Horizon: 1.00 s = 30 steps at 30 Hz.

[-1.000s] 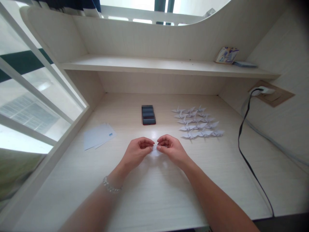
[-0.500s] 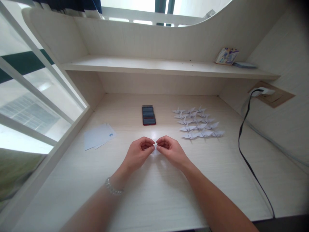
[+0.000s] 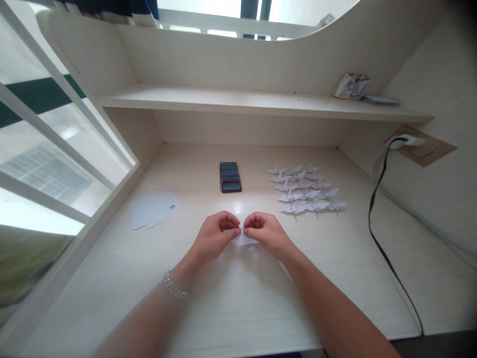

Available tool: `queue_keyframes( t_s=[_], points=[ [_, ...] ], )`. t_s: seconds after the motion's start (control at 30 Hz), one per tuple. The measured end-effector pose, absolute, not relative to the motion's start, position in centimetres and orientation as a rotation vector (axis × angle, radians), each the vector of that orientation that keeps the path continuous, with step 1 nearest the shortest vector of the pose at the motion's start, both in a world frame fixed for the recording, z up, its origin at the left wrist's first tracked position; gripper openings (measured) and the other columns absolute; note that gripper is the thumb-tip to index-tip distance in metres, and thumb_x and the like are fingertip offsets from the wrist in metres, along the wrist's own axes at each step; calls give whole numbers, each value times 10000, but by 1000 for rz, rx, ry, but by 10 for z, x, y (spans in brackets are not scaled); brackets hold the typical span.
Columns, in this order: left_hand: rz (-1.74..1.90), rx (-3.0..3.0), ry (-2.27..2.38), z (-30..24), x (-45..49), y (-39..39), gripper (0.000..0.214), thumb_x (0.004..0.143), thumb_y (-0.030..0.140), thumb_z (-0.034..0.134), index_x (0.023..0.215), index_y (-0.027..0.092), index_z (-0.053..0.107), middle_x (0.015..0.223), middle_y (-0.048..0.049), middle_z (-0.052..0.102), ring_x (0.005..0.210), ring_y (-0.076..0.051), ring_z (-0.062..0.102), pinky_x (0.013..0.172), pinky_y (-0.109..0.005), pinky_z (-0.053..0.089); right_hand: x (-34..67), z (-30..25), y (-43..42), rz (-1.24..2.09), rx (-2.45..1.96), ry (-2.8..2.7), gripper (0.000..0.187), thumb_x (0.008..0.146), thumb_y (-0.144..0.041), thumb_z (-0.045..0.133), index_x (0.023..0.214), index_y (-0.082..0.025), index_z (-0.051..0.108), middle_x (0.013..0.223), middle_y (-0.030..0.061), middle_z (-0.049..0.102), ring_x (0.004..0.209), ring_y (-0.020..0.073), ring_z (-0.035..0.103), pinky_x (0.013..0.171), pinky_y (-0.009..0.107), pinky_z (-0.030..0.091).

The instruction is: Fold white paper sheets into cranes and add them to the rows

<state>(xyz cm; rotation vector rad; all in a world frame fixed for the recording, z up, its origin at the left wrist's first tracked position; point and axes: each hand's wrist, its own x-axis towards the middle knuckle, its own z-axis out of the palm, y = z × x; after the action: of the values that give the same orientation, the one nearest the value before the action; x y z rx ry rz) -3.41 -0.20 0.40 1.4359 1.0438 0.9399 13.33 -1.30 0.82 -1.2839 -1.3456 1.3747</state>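
Between my two hands, low over the desk, is a small piece of white folded paper [image 3: 246, 239]. My left hand [image 3: 219, 232] pinches its left side between thumb and fingertips. On the other side my right hand [image 3: 265, 231] pinches it the same way, fingers curled. The fingers cover much of the paper, so its exact folds are hidden. Several white paper cranes [image 3: 305, 195] stand in rows on the desk, right of and beyond my right hand. Loose white sheets of paper [image 3: 151, 211] lie to the left of my left hand.
A dark phone-like object [image 3: 230, 178] with a blurred face lies on the desk [image 3: 208, 308] beyond my hands. At the right, a black cable [image 3: 374, 238] runs from a wall socket [image 3: 421, 145]. A shelf [image 3: 223, 99] holds a small colourful box [image 3: 351, 86]. White bars [image 3: 55, 122] border the left side.
More of the white folded paper now shows below my fingers, spreading toward the right. My right hand has shifted very slightly right; both hands keep their pinch.
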Motion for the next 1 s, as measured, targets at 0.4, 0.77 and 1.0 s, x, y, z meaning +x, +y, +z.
queue_keyframes(
  t_s=[0.4,0.77,1.0],
  points=[
    [961,1422,1080,6,-38,-1,146,663,228,660,781,153,620,762,-57,658,706,-153,611,644,-266,485,136,6,-12,1388,-1220,-1354,199,626,-161,609,824,-168,622,750,24,638,716,151,590,644,268,447],
    [926,1353,1072,5,-41,3,150,637,189,641,781,149,650,768,-62,671,697,-158,612,645,-262,472,136,6,-10,1392,-1237,-1300,147,624,-164,609,770,-161,593,664,-7,601,617,119,554,568,235,406],
    [921,1417,1099,6,-38,0,134,660,197,618,785,163,650,760,-54,671,704,-161,610,639,-258,468,136,5,-10,1347,-1266,-1345,139,627,-150,589,765,-167,593,655,-12,593,611,117,542,549,228,388]
  ],
)
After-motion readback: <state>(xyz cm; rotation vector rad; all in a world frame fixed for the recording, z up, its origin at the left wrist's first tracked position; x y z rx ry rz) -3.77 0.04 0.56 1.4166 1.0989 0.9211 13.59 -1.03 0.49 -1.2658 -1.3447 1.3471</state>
